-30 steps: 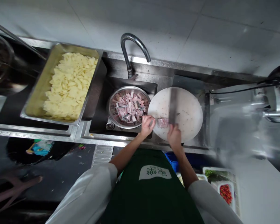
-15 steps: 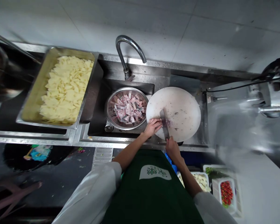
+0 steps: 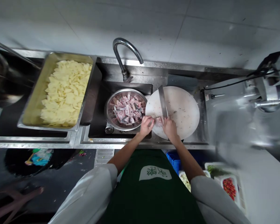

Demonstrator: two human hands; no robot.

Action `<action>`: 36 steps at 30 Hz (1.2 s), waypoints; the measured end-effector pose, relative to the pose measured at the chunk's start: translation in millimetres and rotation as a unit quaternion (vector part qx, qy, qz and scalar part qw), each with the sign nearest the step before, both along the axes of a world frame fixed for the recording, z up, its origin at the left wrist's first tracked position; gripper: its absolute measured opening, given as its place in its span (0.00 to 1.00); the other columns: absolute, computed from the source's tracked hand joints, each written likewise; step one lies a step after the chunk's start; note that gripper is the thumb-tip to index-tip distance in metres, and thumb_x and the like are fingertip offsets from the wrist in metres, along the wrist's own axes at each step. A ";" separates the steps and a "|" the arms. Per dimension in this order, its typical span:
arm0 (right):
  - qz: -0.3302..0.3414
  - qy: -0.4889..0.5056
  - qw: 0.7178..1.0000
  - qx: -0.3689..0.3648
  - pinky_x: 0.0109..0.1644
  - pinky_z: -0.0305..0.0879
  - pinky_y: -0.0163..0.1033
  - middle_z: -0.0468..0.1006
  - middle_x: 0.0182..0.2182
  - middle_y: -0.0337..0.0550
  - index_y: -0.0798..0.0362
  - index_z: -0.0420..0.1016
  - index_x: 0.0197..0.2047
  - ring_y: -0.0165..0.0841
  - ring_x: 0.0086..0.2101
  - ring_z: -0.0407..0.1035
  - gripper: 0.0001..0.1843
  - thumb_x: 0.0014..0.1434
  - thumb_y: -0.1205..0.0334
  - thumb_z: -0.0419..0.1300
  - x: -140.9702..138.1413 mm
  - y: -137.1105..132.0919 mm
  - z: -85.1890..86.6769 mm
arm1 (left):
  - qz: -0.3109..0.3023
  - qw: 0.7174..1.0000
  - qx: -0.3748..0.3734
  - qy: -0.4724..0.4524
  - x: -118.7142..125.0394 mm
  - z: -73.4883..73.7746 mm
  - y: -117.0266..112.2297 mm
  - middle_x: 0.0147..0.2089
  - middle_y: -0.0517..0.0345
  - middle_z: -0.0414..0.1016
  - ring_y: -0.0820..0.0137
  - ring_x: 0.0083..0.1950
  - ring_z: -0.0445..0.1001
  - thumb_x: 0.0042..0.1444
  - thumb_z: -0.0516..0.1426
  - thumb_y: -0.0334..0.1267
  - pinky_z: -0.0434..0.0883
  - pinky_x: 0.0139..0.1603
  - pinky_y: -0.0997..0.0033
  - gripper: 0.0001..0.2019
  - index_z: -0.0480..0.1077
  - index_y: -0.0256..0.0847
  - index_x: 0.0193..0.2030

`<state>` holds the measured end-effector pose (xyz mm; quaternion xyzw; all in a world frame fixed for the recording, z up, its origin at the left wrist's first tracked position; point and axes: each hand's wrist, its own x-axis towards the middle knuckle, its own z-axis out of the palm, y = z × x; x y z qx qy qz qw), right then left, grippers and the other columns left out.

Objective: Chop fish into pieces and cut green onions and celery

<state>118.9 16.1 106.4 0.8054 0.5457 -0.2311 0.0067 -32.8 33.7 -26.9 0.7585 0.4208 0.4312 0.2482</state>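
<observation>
My right hand [image 3: 170, 128] is closed round the handle of a cleaver [image 3: 163, 101]. Its blade points away from me over the left half of a round white cutting board [image 3: 185, 109]. On the board, between my two hands, lies a pinkish piece of fish [image 3: 158, 121]. My left hand [image 3: 146, 125] is at the board's left edge with its fingers curled in, close to that piece; what is inside the fingers is hidden. Left of the board, a steel bowl [image 3: 109, 116] in the sink holds many cut pink fish strips [image 3: 128, 109] with grey skin.
A faucet [image 3: 126, 59] arches behind the bowl. A deep steel pan [image 3: 28, 116] of sliced pale yellow potato [image 3: 66, 93] stands to the left. Dark scraps dot the board. Below right are a blue crate [image 3: 174, 160] and a container of red chillies [image 3: 230, 188].
The cleaver has lifted off the cut and swung left, its tip now further away from me. My right hand has moved forward, and my left hand has drawn back left, fingers curled.
</observation>
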 end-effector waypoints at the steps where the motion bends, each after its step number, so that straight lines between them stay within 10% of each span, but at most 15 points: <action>1: 0.014 -0.002 1.000 0.006 0.49 0.72 0.42 0.82 0.47 0.62 0.64 0.68 0.64 0.44 0.47 0.79 0.23 0.75 0.64 0.43 -4.2 -13.5 0.2 | -0.019 1.000 0.003 0.008 0.3 -0.2 0.3 0.47 0.46 0.79 0.62 0.50 0.75 0.73 0.52 0.40 0.75 0.54 0.55 0.13 0.77 0.40 0.45; 6: 0.040 -0.009 0.998 -0.056 0.53 0.72 0.43 0.82 0.50 0.62 0.64 0.63 0.69 0.45 0.48 0.79 0.26 0.73 0.66 0.42 -20.3 -44.5 -6.2 | -0.167 0.984 -0.007 0.061 10.8 -7.3 3.9 0.49 0.45 0.79 0.61 0.52 0.75 0.73 0.48 0.37 0.75 0.54 0.54 0.15 0.77 0.39 0.47; 16: 0.063 -0.009 0.980 -0.191 0.46 0.70 0.43 0.82 0.39 0.61 0.63 0.71 0.55 0.46 0.42 0.80 0.18 0.74 0.65 0.44 1.7 -100.5 7.6 | -0.178 0.983 -0.029 0.041 16.1 -12.4 2.0 0.49 0.43 0.79 0.61 0.52 0.75 0.73 0.48 0.37 0.76 0.54 0.53 0.15 0.76 0.38 0.48; 27: -0.003 0.089 0.996 -0.005 0.50 0.68 0.38 0.82 0.46 0.56 0.59 0.75 0.51 0.40 0.47 0.76 0.14 0.73 0.62 0.50 9.3 73.6 -30.3 | -0.193 0.980 -0.038 0.034 -6.2 -9.7 12.1 0.50 0.47 0.77 0.62 0.53 0.75 0.72 0.52 0.36 0.77 0.58 0.55 0.10 0.75 0.40 0.45; 31: -0.092 0.077 0.989 0.084 0.46 0.70 0.40 0.81 0.39 0.54 0.56 0.74 0.49 0.43 0.41 0.76 0.14 0.71 0.58 0.51 54.4 40.2 -24.8 | -0.090 0.993 -0.073 0.034 7.5 -5.5 -0.2 0.66 0.40 0.67 0.56 0.68 0.69 0.69 0.57 0.45 0.72 0.68 0.49 0.18 0.70 0.41 0.61; 36: -0.214 0.111 0.963 0.121 0.31 0.65 0.38 0.73 0.24 0.41 0.55 0.73 0.45 0.37 0.24 0.69 0.16 0.70 0.53 0.50 118.5 -50.3 -24.4 | -0.119 0.981 -0.047 0.147 71.9 0.5 4.4 0.75 0.40 0.58 0.39 0.76 0.55 0.60 0.64 0.57 0.61 0.71 0.32 0.33 0.69 0.47 0.68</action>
